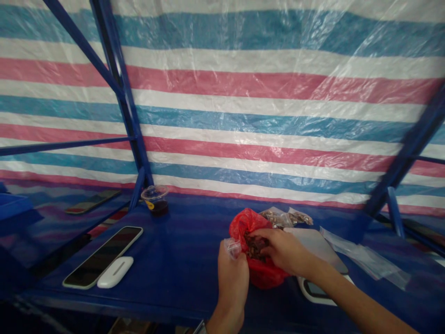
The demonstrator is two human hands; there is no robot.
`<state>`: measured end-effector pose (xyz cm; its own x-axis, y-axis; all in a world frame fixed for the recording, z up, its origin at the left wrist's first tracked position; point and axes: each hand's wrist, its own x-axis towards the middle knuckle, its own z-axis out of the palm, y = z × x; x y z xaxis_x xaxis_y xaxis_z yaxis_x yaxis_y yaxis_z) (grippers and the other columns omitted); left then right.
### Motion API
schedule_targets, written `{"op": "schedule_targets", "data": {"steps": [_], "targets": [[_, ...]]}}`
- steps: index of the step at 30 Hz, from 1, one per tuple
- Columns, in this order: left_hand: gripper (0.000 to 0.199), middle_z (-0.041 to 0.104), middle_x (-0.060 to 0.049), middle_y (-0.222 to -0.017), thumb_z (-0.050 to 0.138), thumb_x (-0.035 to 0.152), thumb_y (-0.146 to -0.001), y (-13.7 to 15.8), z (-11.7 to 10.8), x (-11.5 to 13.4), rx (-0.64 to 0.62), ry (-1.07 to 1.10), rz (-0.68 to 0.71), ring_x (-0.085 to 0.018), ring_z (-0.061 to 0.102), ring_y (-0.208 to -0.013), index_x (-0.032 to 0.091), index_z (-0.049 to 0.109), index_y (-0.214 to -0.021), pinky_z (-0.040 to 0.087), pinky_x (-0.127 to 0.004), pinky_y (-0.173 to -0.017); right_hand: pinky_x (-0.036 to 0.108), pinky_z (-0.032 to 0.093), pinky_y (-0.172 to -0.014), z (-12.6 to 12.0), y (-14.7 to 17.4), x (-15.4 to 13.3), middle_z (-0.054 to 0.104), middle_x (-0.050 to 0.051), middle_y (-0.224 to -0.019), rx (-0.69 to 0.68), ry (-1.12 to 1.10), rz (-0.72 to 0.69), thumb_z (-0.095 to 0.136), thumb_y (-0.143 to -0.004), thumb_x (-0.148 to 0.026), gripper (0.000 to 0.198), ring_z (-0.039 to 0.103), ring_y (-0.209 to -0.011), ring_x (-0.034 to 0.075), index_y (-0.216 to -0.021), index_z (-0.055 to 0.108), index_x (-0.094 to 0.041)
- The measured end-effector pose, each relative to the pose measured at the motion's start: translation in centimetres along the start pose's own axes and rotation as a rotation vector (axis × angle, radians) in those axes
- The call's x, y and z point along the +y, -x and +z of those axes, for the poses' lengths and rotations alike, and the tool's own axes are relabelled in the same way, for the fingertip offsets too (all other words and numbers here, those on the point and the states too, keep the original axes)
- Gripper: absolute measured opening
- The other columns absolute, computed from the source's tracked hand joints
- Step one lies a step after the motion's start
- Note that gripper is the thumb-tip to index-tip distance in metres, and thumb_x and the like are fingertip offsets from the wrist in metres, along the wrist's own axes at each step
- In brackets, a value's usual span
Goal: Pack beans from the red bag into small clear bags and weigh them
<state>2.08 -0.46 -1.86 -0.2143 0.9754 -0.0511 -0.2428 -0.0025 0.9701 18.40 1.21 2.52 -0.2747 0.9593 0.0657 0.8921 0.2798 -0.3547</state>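
A red plastic bag (267,274) stands open on the blue table, with small brown dried pieces (255,246) inside. My right hand (283,248) reaches into its mouth, fingers curled around some of those pieces; the fingertips are partly hidden. On the left side of the bag, my left hand (233,269) is closed on a small clear plastic bag (232,247), held against the red rim. Just behind lie filled clear bags (278,217) of similar brown pieces. A scale (314,243) with a silver plate sits to the right, partly covered by my right forearm.
Flat clear plastic bags (368,260) lie right of the scale. On the left are a phone (104,257), a white case (116,272) and a lidded cup (156,202) of dark liquid. Blue metal posts (127,102) rise at both sides before a striped plastic sheet (264,106).
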Motion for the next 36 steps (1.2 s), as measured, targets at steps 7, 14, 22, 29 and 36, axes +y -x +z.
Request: {"op": "schedule_targets", "data": {"steps": [7, 14, 22, 29, 36], "targets": [[0.03, 0.069, 0.001, -0.079, 0.052, 0.001, -0.068, 0.0, -0.2, 0.2, -0.011, -0.011, 0.03, -0.018, 0.068, -0.075, 0.019, 0.063, -0.089, 0.052, -0.026, -0.07, 0.033, 0.053, -0.09, 0.5, 0.2, 0.1, 0.082, 0.005, -0.111, 0.01, -0.14, -0.022, 0.057, -0.082, -0.01, 0.045, 0.074, -0.101, 0.024, -0.117, 0.08, -0.025], [0.03, 0.069, -0.002, -0.084, 0.047, -0.003, -0.075, -0.2, -0.3, 0.7, -0.008, -0.105, 0.016, -0.02, 0.067, -0.078, 0.018, 0.061, -0.092, 0.052, -0.031, -0.076, 0.036, 0.056, -0.094, 1.4, 0.2, 0.5, 0.081, 0.008, -0.112, -0.002, -0.438, 0.021, 0.057, -0.081, -0.007, 0.041, 0.074, -0.101, 0.024, -0.114, 0.078, -0.018], [0.016, 0.055, -0.012, -0.12, 0.056, 0.016, -0.091, -0.1, -1.9, 1.1, 0.047, -0.59, 0.576, -0.032, 0.054, -0.114, 0.022, 0.067, -0.101, 0.047, -0.047, -0.098, 0.04, 0.056, -0.106, 0.2, 1.9, 0.5, 0.077, 0.008, -0.126, 0.109, -0.7, -0.053, 0.061, -0.093, -0.023, 0.028, 0.072, -0.116, 0.025, -0.117, 0.074, -0.024], [0.018, 0.069, -0.008, -0.097, 0.055, 0.013, -0.093, 0.2, -1.7, 2.6, -0.124, -0.771, 0.611, -0.03, 0.061, -0.094, 0.024, 0.069, -0.098, 0.045, -0.042, -0.082, 0.042, 0.056, -0.109, -3.7, 3.8, -2.6, 0.074, 0.01, -0.134, 0.145, -0.675, -0.128, 0.065, -0.097, -0.043, 0.037, 0.07, -0.122, 0.026, -0.127, 0.073, -0.024], [0.018, 0.073, -0.011, -0.11, 0.062, 0.018, -0.09, 1.0, -0.9, 2.5, -0.218, -0.743, 0.678, -0.034, 0.064, -0.106, 0.024, 0.068, -0.105, 0.046, -0.046, -0.091, 0.042, 0.052, -0.111, -3.6, 4.5, -4.2, 0.075, 0.006, -0.129, 0.268, -0.475, -0.149, 0.068, -0.091, -0.022, 0.029, 0.069, -0.12, 0.025, -0.118, 0.075, -0.027]]}}
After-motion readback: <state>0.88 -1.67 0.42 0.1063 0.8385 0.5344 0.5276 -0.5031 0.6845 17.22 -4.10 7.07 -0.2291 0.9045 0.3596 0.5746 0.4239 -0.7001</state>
